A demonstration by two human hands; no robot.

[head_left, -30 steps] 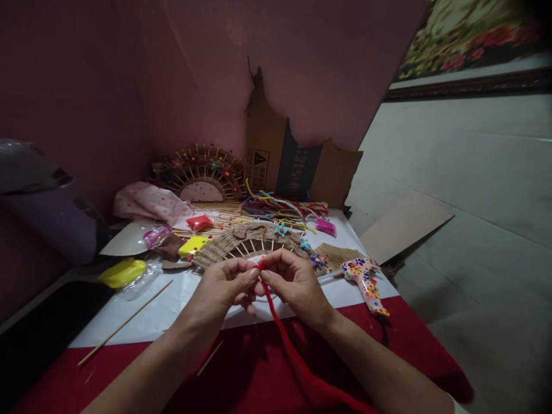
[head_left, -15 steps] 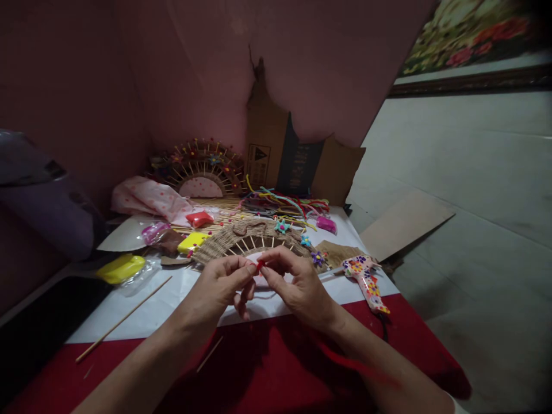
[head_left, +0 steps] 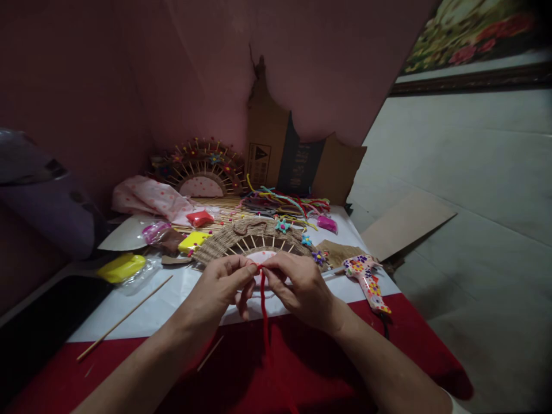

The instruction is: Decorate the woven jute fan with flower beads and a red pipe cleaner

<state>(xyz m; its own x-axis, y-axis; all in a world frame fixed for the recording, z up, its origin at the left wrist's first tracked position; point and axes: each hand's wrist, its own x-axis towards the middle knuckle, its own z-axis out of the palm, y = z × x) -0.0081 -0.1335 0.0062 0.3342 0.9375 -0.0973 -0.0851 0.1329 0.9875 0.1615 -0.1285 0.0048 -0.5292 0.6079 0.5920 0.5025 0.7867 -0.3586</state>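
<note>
A red pipe cleaner (head_left: 263,305) is pinched between both hands, its long tail hanging down toward the red cloth. My left hand (head_left: 228,280) holds the bent end with thumb and forefinger. Fingertips of my right hand (head_left: 297,284) close on the same end, just beside the left thumb. Right behind the hands lies a half-round woven fan shape (head_left: 219,241) of twine and thin sticks. Blue and purple pipe-cleaner flowers (head_left: 282,226) sit along its right side, and the hands cover part of its lower edge.
A flower-patterned glue gun (head_left: 366,279) lies at the right. Yellow clay packs (head_left: 123,268), a wooden stick (head_left: 125,319) and a black panel (head_left: 47,328) are at the left. Coloured pipe cleaners (head_left: 288,201), a second decorated fan (head_left: 202,169) and cut cardboard (head_left: 269,138) stand behind.
The red tail has swung from my right forearm to hang straight down between the hands. My right hand has turned slightly, its fingers now over the bent end.
</note>
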